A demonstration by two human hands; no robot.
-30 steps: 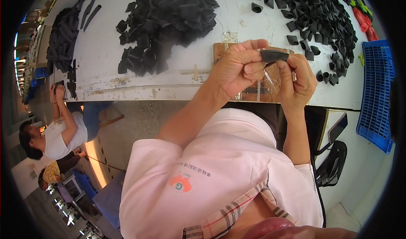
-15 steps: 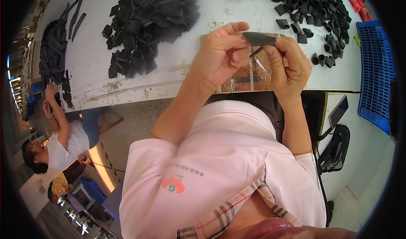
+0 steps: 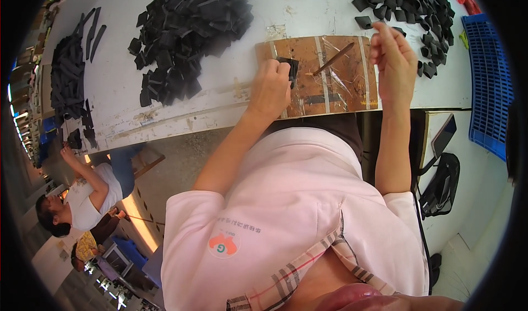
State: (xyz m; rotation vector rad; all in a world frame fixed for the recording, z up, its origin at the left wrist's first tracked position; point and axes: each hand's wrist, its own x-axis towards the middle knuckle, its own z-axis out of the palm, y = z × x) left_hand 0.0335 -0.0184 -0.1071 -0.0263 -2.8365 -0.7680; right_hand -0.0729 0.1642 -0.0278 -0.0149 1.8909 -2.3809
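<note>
Black fabric piece (image 3: 293, 69) is at the left end of the brown board (image 3: 360, 85), in the left hand (image 3: 269, 88). Those fingers look clamped on its left side, tips hidden. The bit that shows runs longer from far to near, near end aimed roughly back at the wearer, but with so much covered I can't swear to the full long axis. Just right of it, a slim brown stick (image 3: 334, 59) slants across the board, far end off to the right. Right hand (image 3: 396, 63) is up by the board's right edge, fingers loosely bent and apart, near a black tube (image 3: 363, 22). Heap of flat black pieces (image 3: 192, 30) sits left on the white tabletop (image 3: 220, 91). Only writing I can spot is on the pale pink shirt (image 3: 291, 201): small upside-down lettering above a round orange emblem (image 3: 224, 245).
</note>
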